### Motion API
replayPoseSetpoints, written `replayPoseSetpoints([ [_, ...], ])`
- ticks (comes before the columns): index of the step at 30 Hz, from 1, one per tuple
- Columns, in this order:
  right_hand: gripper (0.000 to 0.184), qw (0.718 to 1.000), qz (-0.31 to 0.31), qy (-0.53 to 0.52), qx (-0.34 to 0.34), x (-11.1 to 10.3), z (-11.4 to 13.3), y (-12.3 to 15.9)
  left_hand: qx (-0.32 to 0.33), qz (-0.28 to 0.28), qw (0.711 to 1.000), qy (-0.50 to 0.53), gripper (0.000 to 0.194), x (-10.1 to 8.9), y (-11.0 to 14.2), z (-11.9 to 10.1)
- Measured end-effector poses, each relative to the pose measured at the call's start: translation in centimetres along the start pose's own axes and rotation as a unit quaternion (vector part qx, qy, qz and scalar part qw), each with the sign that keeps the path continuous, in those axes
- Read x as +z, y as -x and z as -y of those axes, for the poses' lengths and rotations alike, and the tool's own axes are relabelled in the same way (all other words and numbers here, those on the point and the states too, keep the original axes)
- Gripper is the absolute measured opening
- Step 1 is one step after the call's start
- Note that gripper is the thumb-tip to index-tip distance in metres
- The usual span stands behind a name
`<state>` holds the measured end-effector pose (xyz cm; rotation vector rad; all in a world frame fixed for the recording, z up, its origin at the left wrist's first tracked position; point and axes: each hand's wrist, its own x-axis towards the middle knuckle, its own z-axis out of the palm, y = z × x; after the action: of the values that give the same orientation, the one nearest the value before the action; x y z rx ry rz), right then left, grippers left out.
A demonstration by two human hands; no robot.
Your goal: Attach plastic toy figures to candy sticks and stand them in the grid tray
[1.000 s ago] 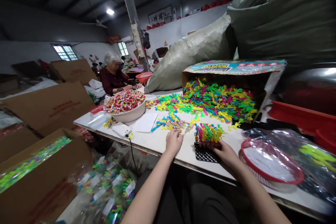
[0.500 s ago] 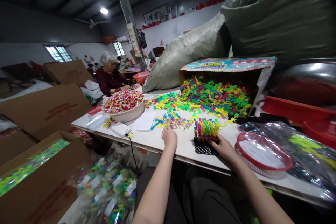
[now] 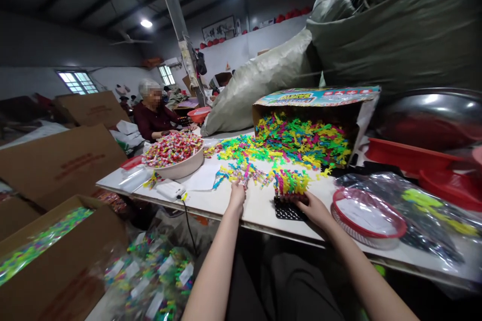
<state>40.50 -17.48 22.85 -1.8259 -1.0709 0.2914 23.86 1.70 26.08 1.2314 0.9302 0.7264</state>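
Observation:
My left hand (image 3: 237, 195) is pinched closed on a small pink plastic toy figure (image 3: 246, 174) at the near edge of a loose pile (image 3: 226, 173) of similar figures with candy-coloured lower parts. My right hand (image 3: 315, 209) grips the right side of a black perforated rack (image 3: 287, 209), with some fingers hidden behind it. Many toy figures (image 3: 291, 180) in yellow, green, pink and blue stand upright in the rack's far part. Rows of holes nearer to me are bare.
A printed carton (image 3: 316, 95) on its side spills figures onto the white table (image 3: 259, 210). Left are a candy-filled basin (image 3: 184, 168), paper (image 3: 205, 178) and a white power bank (image 3: 171, 189) with a cable. A red-rimmed basket (image 3: 371, 241) stands right. A co-worker (image 3: 152, 115) sits beyond.
My left hand shifted left from the middle of the table, reached into the pile and closed on a pink figure. My right hand stays at the rack. The view has turned slightly right.

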Motion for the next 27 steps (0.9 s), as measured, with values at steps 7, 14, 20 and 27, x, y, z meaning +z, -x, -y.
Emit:
replayPoseSetpoints([
  [7, 0.027, 1.0, 0.006, -0.014, 0.001, 0.0, 0.3, 0.1, -0.068, 0.114, 0.973, 0.186, 0.009, 1.1, 0.4, -0.8],
  [14, 0.026, 0.998, 0.002, -0.054, 0.01, 0.0, 0.3, 0.0, -0.06, 0.194, 0.95, 0.237, 0.021, 2.3, 1.0, -1.0],
  [20, 0.028, 0.998, 0.014, -0.069, 0.002, 0.1, 0.0, -0.1, -0.009, 0.178, 0.971, 0.161, 0.018, 3.5, 1.2, -0.4],
  [27, 0.03, 0.998, 0.016, -0.054, 0.013, 0.1, -0.2, -0.2, 0.043, 0.042, 0.995, -0.084, 0.031, 3.1, 1.0, 0.8],
])
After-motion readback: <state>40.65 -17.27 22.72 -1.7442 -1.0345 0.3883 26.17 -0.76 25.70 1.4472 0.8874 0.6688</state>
